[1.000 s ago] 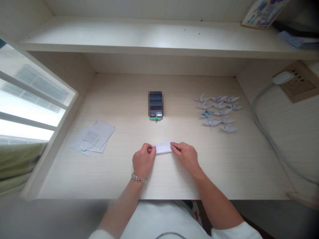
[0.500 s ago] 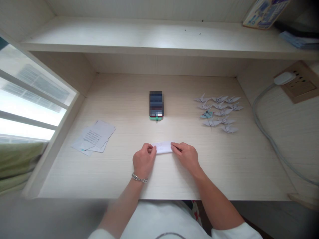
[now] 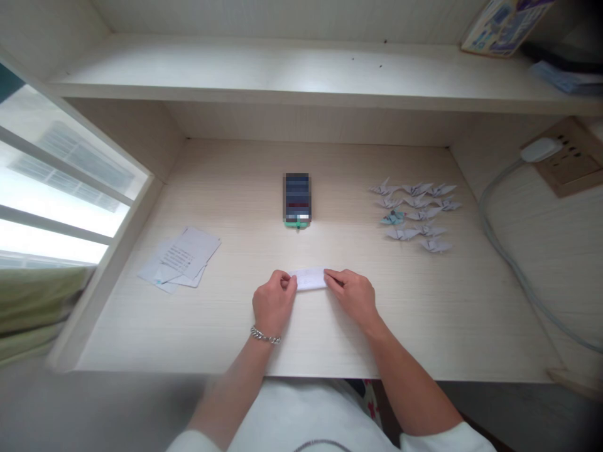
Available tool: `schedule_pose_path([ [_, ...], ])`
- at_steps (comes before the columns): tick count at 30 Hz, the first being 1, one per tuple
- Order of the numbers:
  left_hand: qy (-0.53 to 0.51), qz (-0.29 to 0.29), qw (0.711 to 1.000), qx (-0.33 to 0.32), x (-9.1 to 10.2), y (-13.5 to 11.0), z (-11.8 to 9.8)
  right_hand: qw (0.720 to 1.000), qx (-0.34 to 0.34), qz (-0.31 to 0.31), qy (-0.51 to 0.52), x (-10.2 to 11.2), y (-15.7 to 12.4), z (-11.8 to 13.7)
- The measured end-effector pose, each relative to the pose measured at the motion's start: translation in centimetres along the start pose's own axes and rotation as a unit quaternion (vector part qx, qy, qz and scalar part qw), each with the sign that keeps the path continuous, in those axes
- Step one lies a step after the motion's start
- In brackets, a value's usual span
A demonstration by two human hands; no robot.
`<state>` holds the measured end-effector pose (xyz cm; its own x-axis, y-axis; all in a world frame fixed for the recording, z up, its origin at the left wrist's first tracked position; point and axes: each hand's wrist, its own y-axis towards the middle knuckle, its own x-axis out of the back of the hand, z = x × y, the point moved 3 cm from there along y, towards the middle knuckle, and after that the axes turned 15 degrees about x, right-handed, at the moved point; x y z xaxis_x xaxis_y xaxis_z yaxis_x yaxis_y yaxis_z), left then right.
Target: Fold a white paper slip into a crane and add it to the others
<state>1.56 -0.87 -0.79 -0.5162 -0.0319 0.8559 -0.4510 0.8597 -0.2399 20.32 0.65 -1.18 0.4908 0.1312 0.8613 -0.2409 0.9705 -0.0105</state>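
Note:
A folded strip of white paper (image 3: 311, 279) lies flat near the front middle of the desk. My left hand (image 3: 274, 301) pinches its left end between thumb and fingers. At the other end, the thumb and fingertips of my right hand (image 3: 352, 294) close on the paper's right edge. Faint marks show on the strip. Several folded paper cranes (image 3: 417, 201) stand in rows to the right, mostly white, with one blue-green crane (image 3: 392, 217) among them. On the left lies a loose pile of paper sheets (image 3: 191, 251), the top one printed with text.
Behind the paper lies a phone (image 3: 297, 196) with a blurred screen and a green lower edge. A shelf (image 3: 292, 69) overhangs the back of the desk (image 3: 235, 182). A cable (image 3: 499, 245) runs down the right wall from a socket (image 3: 572, 157).
The whole view has shifted slightly. Both hands keep their hold on the paper strip, with no clear movement relative to the desk.

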Motion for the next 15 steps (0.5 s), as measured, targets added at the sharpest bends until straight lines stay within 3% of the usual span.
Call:
schedule_pose_path([
  [8,0.027,0.011,1.0,-0.001,0.0,0.0,-0.2,1.0,-0.014,0.0,-0.027,0.3,0.1,0.5],
  [15,0.04,-0.068,0.995,-0.068,0.5,-0.4,-0.2,0.997,-0.034,-0.015,-0.075,0.2,-0.1,1.4],
])
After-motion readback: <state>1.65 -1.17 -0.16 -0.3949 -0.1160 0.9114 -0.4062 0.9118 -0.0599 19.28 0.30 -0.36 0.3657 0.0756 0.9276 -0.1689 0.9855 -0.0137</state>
